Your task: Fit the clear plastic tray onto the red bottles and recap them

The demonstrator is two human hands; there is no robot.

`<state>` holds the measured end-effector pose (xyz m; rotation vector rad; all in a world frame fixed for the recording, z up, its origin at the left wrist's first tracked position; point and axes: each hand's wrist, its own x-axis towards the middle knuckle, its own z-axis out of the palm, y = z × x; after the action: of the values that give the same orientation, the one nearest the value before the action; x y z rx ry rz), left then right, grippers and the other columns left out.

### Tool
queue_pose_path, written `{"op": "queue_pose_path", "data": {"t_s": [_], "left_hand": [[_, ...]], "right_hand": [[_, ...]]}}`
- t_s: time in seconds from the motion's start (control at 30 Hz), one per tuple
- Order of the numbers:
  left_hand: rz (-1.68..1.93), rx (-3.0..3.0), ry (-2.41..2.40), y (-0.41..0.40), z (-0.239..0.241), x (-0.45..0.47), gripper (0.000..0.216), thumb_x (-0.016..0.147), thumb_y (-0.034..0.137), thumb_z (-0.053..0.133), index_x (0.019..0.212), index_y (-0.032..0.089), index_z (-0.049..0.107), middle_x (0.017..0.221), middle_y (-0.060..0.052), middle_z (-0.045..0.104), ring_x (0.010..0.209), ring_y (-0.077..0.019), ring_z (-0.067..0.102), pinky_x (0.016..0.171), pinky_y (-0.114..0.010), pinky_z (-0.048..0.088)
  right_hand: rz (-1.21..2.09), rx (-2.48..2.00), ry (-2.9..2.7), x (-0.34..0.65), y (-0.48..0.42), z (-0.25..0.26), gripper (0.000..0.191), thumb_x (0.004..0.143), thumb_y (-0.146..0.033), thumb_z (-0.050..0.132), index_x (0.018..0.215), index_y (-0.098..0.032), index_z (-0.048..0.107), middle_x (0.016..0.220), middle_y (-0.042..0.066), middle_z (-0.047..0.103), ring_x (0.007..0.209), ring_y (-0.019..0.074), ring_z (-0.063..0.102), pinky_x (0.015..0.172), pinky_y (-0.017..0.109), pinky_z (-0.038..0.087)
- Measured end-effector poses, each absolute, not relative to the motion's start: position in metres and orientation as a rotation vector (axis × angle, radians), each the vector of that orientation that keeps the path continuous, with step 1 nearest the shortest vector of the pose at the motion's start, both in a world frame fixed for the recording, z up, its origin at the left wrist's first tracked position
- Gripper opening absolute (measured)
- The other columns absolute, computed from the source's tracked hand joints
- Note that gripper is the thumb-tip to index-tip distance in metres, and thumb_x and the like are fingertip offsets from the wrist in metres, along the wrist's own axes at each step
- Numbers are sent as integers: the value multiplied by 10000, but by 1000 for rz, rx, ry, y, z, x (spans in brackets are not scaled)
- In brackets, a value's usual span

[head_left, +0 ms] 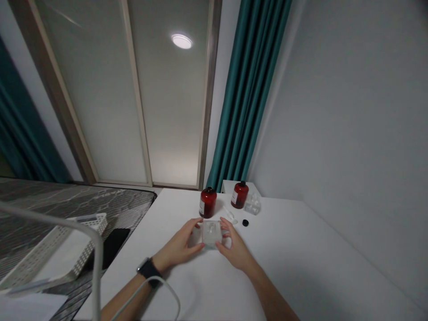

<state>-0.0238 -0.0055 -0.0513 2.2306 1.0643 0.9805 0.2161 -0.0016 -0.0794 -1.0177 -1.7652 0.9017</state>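
A small transparent square container (211, 235) is between my two hands on the white table. My left hand (183, 243) grips its left side, thumb at the near corner and fingers at the far one. On the opposite side, my right hand (236, 248) holds it the same way, with thumb and fingers curved around the edge. What the container holds, if anything, is too faint to tell. Just beyond it stands a dark red bottle (207, 204) with a pale label. A small black cap (245, 223) lies to the right, near a whitish, slender piece (229, 214).
Another red bottle (239, 196) with a black top stands farther back, beside some transparent containers (253, 204). Left of the table (277, 267) is a white perforated basket (80, 263). A white cable (96, 276) crosses the left foreground. A grey wall borders the right.
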Motion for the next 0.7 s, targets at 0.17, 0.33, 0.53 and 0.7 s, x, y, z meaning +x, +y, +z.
{"op": "queue_pose_path", "data": {"t_s": [0.17, 0.33, 0.53, 0.7], "left_hand": [[864, 2291, 1024, 2, -44, -23, 736, 818, 267, 704, 1468, 204, 366, 1388, -165, 554, 1174, -314, 584, 1016, -473, 479], [672, 2385, 1025, 10, -18, -23, 682, 785, 336, 740, 1387, 167, 467, 1255, -142, 636, 1051, -299, 629, 970, -457, 499], [776, 2357, 1070, 11, -25, -18, 582, 808, 336, 710, 1329, 169, 511, 1248, -134, 638, 1040, -281, 622, 968, -449, 491], [906, 2335, 1077, 8, -40, -21, 643, 822, 279, 667, 1412, 180, 431, 1243, -139, 626, 1079, -293, 610, 997, -465, 479]], "right_hand": [[862, -1013, -1808, 218, -1, -79, 623, 796, -167, 640, 1386, -252, 459, 1345, 114, 561, 1209, 260, 558, 963, 432, 502], [816, -973, -1855, 220, -4, -75, 670, 780, -95, 578, 1414, -263, 436, 1363, 102, 536, 1237, 242, 539, 988, 415, 496], [736, -1001, -1879, 221, 0, -77, 684, 724, -21, 498, 1369, -249, 482, 1283, 86, 600, 1131, 204, 613, 864, 329, 557], [506, -1132, -1836, 229, 14, -76, 494, 744, -23, 449, 1176, -219, 587, 1085, 75, 637, 999, 212, 630, 828, 348, 540]]}}
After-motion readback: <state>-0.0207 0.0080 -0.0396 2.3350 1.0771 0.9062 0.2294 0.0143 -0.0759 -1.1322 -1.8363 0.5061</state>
